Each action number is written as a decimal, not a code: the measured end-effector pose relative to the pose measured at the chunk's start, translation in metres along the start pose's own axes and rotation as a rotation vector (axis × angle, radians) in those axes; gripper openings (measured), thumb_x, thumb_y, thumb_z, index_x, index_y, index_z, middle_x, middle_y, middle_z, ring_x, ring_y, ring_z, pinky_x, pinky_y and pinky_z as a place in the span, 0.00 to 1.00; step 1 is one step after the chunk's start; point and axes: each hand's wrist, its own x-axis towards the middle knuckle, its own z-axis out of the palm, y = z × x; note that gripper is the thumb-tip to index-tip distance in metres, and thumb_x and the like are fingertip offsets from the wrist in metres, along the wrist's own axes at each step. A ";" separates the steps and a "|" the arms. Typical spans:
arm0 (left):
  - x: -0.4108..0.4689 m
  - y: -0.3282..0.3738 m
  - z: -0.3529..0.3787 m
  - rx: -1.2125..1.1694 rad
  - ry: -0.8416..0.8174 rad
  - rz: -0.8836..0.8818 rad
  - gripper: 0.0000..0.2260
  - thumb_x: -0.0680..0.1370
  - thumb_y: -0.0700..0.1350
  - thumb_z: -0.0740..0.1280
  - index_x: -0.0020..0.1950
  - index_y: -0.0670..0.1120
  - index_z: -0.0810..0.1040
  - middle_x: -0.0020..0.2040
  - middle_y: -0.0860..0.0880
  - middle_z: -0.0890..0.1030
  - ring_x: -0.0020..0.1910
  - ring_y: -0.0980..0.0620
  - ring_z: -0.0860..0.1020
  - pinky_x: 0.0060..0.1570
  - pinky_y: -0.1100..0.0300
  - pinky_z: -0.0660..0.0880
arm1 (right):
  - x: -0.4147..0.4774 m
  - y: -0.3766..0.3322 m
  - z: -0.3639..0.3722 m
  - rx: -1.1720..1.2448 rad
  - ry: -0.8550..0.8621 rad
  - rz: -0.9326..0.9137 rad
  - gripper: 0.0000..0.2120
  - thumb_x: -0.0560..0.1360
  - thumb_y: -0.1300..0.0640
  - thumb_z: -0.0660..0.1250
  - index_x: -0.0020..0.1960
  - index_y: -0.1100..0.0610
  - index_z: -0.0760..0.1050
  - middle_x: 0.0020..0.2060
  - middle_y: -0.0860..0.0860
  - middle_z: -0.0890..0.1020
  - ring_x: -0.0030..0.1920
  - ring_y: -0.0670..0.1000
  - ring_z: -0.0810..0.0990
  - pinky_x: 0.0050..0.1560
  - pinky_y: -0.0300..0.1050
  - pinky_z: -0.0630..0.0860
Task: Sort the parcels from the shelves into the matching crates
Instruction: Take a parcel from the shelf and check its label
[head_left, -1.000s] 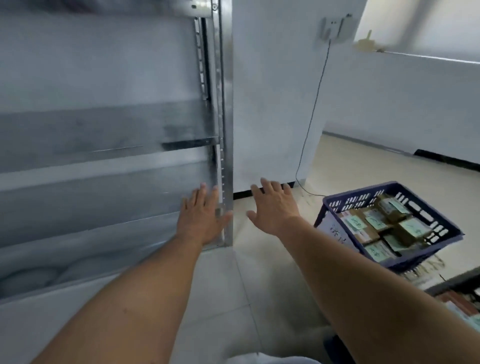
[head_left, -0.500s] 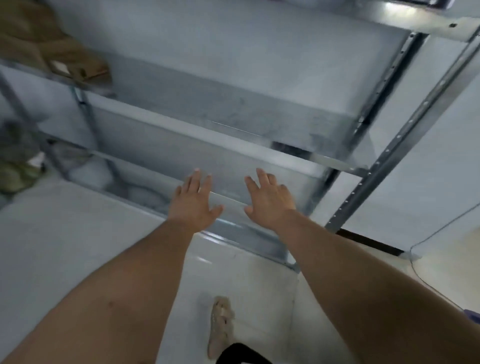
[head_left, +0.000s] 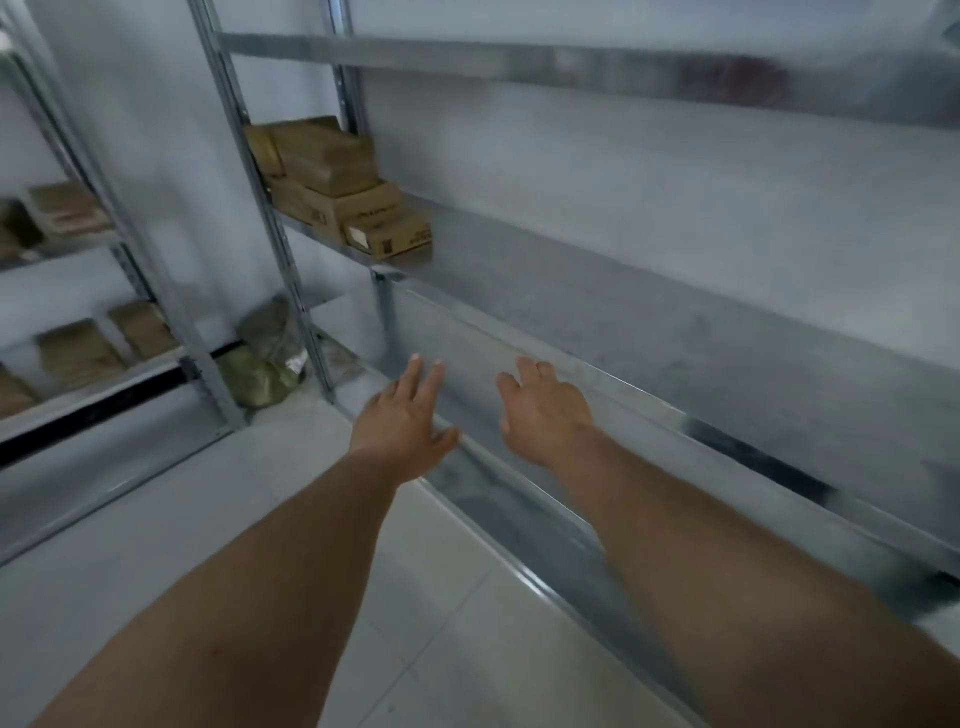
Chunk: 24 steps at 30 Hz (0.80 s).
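While left hand (head_left: 402, 423) and right hand (head_left: 545, 415) hold fingers (head_left: 415, 375) apart, empty, four stacked parcels (head_left: 337, 195) lie up-left, well apart.

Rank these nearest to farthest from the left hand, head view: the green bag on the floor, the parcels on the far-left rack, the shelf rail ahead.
From the left hand:
1. shelf rail, directly beyond its fingertips.
2. green bag, on the floor to its left.
3. parcels, far left, beyond the bag.
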 end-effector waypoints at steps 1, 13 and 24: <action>0.006 -0.009 -0.001 0.004 0.010 -0.021 0.37 0.78 0.60 0.59 0.78 0.51 0.40 0.79 0.47 0.43 0.76 0.44 0.55 0.71 0.52 0.57 | 0.015 -0.004 -0.001 0.000 0.020 -0.031 0.22 0.78 0.54 0.61 0.70 0.58 0.63 0.70 0.58 0.62 0.69 0.59 0.62 0.57 0.53 0.71; 0.079 -0.109 -0.007 0.041 0.013 -0.204 0.37 0.78 0.62 0.58 0.78 0.52 0.41 0.79 0.47 0.50 0.76 0.46 0.55 0.71 0.51 0.57 | 0.155 -0.058 0.001 0.017 0.011 -0.198 0.19 0.79 0.51 0.61 0.66 0.58 0.65 0.66 0.58 0.65 0.66 0.58 0.64 0.56 0.53 0.71; 0.229 -0.232 -0.019 0.007 -0.033 -0.062 0.36 0.79 0.62 0.57 0.79 0.51 0.42 0.79 0.47 0.50 0.77 0.45 0.54 0.73 0.48 0.56 | 0.315 -0.113 -0.004 -0.010 0.016 -0.063 0.19 0.79 0.50 0.60 0.66 0.58 0.65 0.64 0.57 0.68 0.64 0.57 0.67 0.57 0.50 0.70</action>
